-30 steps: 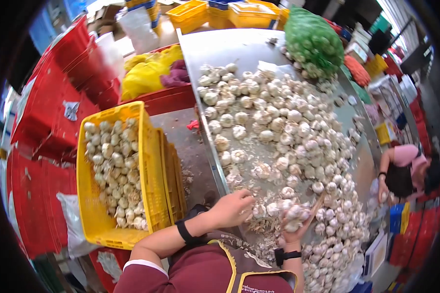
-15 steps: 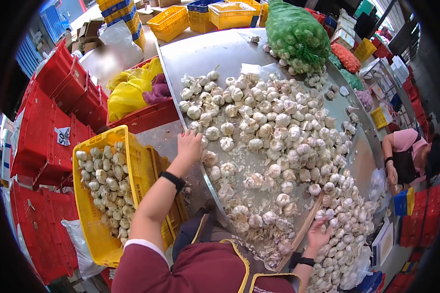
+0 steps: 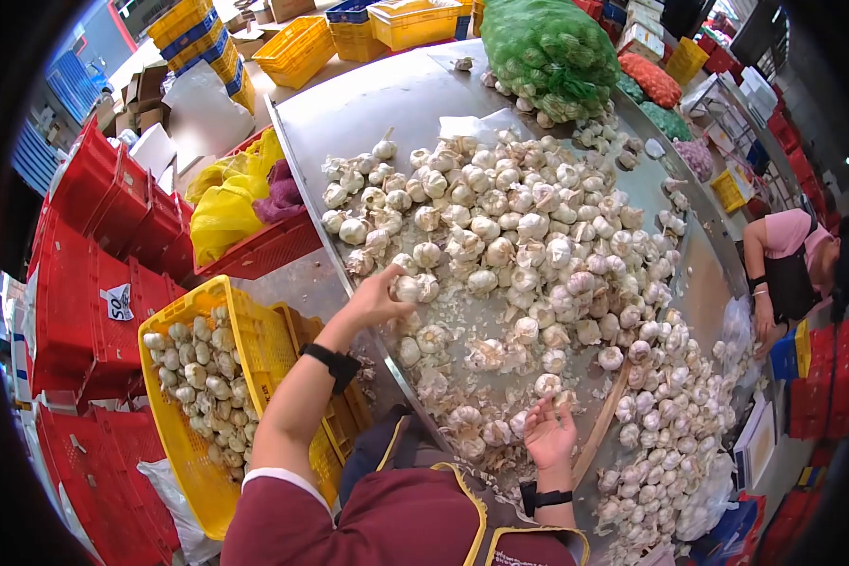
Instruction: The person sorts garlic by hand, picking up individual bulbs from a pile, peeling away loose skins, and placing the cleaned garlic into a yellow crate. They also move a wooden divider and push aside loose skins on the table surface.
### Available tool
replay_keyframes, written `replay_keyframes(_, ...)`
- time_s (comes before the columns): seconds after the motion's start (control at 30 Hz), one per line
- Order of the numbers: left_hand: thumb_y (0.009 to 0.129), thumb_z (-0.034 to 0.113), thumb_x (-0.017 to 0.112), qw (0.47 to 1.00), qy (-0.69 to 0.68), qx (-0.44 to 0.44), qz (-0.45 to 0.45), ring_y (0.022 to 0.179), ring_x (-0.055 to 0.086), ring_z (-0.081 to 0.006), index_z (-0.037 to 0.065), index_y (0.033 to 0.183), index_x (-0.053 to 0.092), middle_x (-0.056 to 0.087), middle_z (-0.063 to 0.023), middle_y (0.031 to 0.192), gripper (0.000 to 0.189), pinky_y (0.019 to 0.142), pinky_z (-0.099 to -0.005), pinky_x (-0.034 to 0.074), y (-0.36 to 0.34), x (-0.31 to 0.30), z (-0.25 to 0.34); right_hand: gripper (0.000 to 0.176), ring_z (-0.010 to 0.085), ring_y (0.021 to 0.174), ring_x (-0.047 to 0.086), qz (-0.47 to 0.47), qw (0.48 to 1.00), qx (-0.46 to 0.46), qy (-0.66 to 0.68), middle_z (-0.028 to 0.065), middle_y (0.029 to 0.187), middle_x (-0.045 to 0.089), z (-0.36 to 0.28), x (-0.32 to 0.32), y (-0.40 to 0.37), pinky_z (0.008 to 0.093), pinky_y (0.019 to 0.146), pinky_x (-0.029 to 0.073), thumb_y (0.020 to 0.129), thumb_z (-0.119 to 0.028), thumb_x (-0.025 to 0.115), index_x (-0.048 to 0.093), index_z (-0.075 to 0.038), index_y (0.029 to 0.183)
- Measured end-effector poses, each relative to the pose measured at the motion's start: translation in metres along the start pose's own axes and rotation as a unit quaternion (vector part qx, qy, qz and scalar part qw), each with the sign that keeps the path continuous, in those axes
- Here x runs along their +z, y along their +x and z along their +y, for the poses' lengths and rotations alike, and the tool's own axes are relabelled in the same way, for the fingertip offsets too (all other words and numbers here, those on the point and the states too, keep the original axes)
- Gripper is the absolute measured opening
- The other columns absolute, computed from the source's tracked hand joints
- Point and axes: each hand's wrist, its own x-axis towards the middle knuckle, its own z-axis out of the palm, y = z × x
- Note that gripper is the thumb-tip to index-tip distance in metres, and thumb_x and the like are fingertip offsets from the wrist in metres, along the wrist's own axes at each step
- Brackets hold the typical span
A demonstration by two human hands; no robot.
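Head view, sorting station. I read the left hand (image 3: 375,300) as stretched forward over the near edge of the steel table (image 3: 387,94), its fingers closed about one garlic bulb (image 3: 407,288). That bulb sits at the left fringe of the garlic heap (image 3: 528,236), which covers most of the table top.

The right hand (image 3: 549,434) lies nearer the body, palm up and fingers spread wide, holding nothing. Its fingertips are just beside a few loose bulbs and papery skins. A wooden slat (image 3: 606,422) lies at a slant just to the right of this hand, with more garlic beyond it.

I note a yellow crate (image 3: 269,354), partly filled with garlic, standing below the left forearm and beside the table. Red crates (image 3: 94,245) are stacked to its left. A green mesh sack (image 3: 547,52) rests at the table's far end. A co-worker (image 3: 788,274) in pink stands at the right edge.
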Motion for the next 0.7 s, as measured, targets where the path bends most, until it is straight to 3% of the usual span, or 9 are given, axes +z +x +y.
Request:
replay_keyframes(0.03, 0.067, 0.033, 0.079, 0.999, -0.040, 0.009, -0.007, 0.083, 0.065, -0.0230, 0.005, 0.119, 0.052, 0.065, -0.0148, 0.089, 0.065, 0.074, -0.0355, 0.050, -0.004, 0.004, 0.003, 0.033, 0.0257, 0.097, 0.063, 0.001, 1.000, -0.001, 0.000, 0.0095, 0.106, 0.067, 0.001, -0.001, 0.001, 0.0374, 0.086, 0.052, 0.094, -0.030, 0.051, 0.064, -0.007, 0.112)
replay_keyframes(0.13, 0.068, 0.035, 0.080, 0.987, -0.153, 0.043, 0.009, 0.081, 0.064, -0.0198, 0.004, 0.117, 0.053, 0.065, -0.0126, 0.087, 0.064, 0.072, -0.0335, 0.050, -0.027, 0.015, 0.032, 0.032, 0.0255, 0.096, 0.063, 0.014, 1.000, 0.004, -0.008, 0.0107, 0.106, 0.066, 0.008, 0.000, 0.003, 0.0380, 0.086, 0.052, 0.095, -0.029, 0.050, 0.063, -0.007, 0.114)
replay_keyframes(0.33, 0.077, 0.031, 0.077, 0.972, -0.217, 0.085, -0.018, 0.071, 0.060, -0.0123, 0.004, 0.112, 0.054, 0.061, -0.0068, 0.089, 0.050, 0.063, -0.0277, 0.049, -0.056, 0.033, 0.069, 0.036, 0.0265, 0.098, 0.063, -0.031, 0.978, 0.089, -0.186, 0.0130, 0.109, 0.065, 0.055, 0.045, 0.011, 0.0373, 0.086, 0.052, 0.097, -0.029, 0.046, 0.055, -0.007, 0.125)
replay_keyframes(0.4, 0.081, 0.029, 0.073, 0.926, -0.363, 0.006, -0.104, 0.066, 0.058, -0.0107, 0.006, 0.117, 0.050, 0.058, -0.0043, 0.084, 0.049, 0.059, -0.0267, 0.048, -0.061, 0.038, 0.074, 0.038, 0.0269, 0.099, 0.063, -0.030, 0.970, 0.101, -0.219, 0.0133, 0.111, 0.064, 0.068, 0.052, 0.014, 0.0380, 0.087, 0.052, 0.097, -0.029, 0.045, 0.051, -0.007, 0.127)
replay_keyframes(0.6, 0.084, 0.027, 0.065, 0.881, -0.447, 0.048, -0.152, 0.065, 0.054, -0.0102, 0.009, 0.124, 0.044, 0.053, -0.0020, 0.087, 0.049, 0.058, -0.0235, 0.046, -0.072, 0.047, 0.078, 0.039, 0.0280, 0.104, 0.060, -0.061, 0.955, 0.129, -0.262, 0.0141, 0.116, 0.060, 0.082, 0.062, 0.012, 0.0397, 0.089, 0.050, 0.098, -0.028, 0.044, 0.046, -0.006, 0.131)
replay_keyframes(0.7, 0.086, 0.034, 0.059, 0.858, -0.492, -0.016, -0.146, 0.068, 0.054, -0.0097, 0.012, 0.124, 0.045, 0.053, -0.0030, 0.089, 0.046, 0.055, -0.0222, 0.047, -0.075, 0.057, 0.075, 0.039, 0.0274, 0.106, 0.059, -0.069, 0.954, 0.130, -0.261, 0.0136, 0.117, 0.059, 0.082, 0.062, 0.011, 0.0400, 0.091, 0.050, 0.099, -0.027, 0.043, 0.045, -0.005, 0.131)
